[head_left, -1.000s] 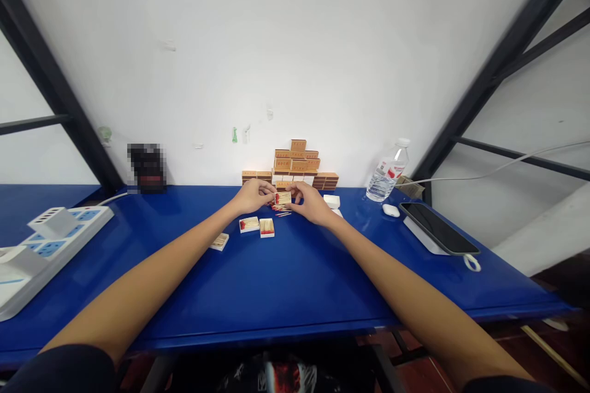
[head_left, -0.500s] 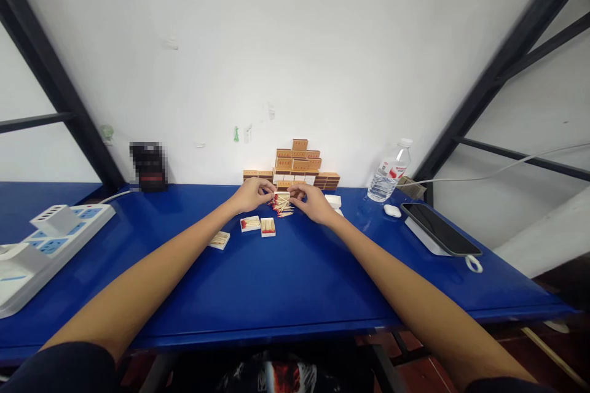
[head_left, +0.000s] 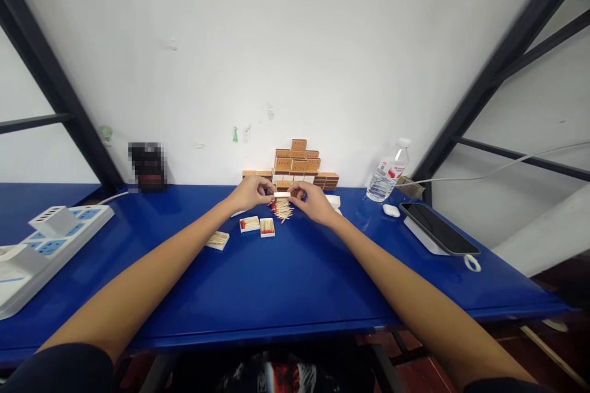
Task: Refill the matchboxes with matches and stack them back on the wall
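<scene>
Between my left hand (head_left: 253, 192) and my right hand (head_left: 311, 201) is a small white matchbox tray (head_left: 282, 194), pinched at its two ends by my fingers. Its long side faces me, so its inside is hidden. Just below it, a heap of loose red-tipped matches (head_left: 283, 211) lies on the blue table (head_left: 295, 282). Nearer to me are a tray of matches (head_left: 249, 224) and another filled tray (head_left: 267, 227). A third tray (head_left: 217, 240) sits beside my left forearm. Behind my hands rises a stepped stack of orange-brown matchboxes (head_left: 298, 164) against the wall.
More white trays (head_left: 332, 201) lie right of my right hand. Farther right are a water bottle (head_left: 389, 172), a white earphone case (head_left: 391, 211) and a phone (head_left: 439, 228). On the left are a power strip (head_left: 69, 239) and a blurred black box (head_left: 148, 167).
The tray between my hands has tipped so that its white side faces me. Matches that were spilling at its opening now lie in the heap below. My hands have hardly moved.
</scene>
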`<action>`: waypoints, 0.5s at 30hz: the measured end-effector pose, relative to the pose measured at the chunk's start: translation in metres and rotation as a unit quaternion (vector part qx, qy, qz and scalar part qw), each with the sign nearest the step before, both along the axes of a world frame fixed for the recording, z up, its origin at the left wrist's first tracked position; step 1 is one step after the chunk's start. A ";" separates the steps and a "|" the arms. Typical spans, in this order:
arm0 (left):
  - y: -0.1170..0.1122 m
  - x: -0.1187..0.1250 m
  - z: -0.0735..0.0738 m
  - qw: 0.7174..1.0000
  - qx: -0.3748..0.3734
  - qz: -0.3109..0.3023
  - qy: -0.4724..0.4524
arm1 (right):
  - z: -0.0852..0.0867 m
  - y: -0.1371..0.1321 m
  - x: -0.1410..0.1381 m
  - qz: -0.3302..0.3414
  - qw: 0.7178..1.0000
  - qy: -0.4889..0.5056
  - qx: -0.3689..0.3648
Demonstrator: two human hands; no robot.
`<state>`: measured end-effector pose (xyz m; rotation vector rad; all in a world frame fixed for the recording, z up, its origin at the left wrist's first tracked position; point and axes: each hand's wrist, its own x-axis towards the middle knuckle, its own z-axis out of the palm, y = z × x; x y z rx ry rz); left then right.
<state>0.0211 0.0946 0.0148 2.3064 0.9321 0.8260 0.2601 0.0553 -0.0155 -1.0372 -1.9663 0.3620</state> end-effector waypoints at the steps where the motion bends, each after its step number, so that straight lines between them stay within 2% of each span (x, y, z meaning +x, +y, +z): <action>1: 0.000 0.000 0.000 1.000 0.002 -0.001 -0.001 | 0.000 -0.001 0.000 -0.001 1.000 -0.001 0.005; 10: 0.000 0.001 0.005 0.998 0.006 -0.027 -0.049 | 0.007 -0.010 0.000 -0.029 0.998 -0.016 0.053; 15: -0.003 0.004 0.009 0.997 -0.019 -0.015 -0.077 | 0.017 -0.011 0.008 -0.042 0.999 0.017 0.018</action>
